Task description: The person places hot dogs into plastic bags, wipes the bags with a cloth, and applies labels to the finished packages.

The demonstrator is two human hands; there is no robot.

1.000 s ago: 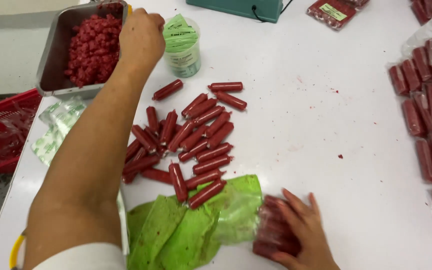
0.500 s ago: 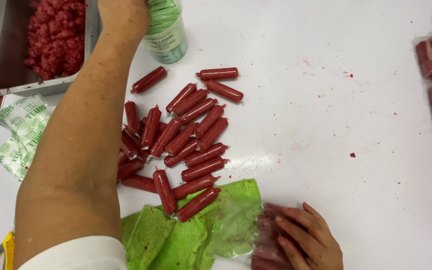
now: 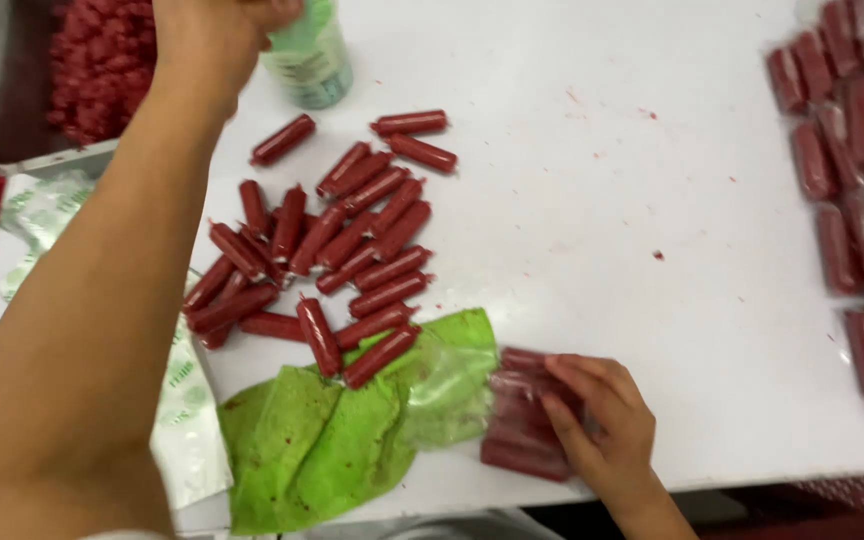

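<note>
Here, right hand [image 3: 602, 425] presses clear sausage packet [image 3: 522, 425] (green-topped).

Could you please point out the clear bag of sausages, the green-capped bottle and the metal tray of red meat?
Bag of sausages [image 3: 522, 425], head view, its left half.
Bottle [image 3: 310, 72], head view, its body.
Metal tray [image 3: 52, 160], head view, its near rim.

A white table [image 3: 592, 200] flecked with red fills the view under bright, even light.
</note>
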